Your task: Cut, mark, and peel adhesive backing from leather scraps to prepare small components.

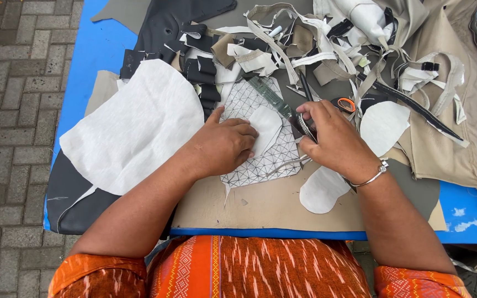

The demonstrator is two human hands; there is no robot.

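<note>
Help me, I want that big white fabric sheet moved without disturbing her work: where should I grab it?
Take the big white fabric sheet by its free left edge, from the table's left side. It lies flat, that edge is uncovered, and the left hand works beside its right edge.

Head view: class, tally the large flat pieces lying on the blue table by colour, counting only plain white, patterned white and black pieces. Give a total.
Plain white pieces: 4 (big sheet, small piece under the left hand, oval, sole shape)
Patterned white pieces: 1
Black pieces: 2 ()
Total: 7
</note>
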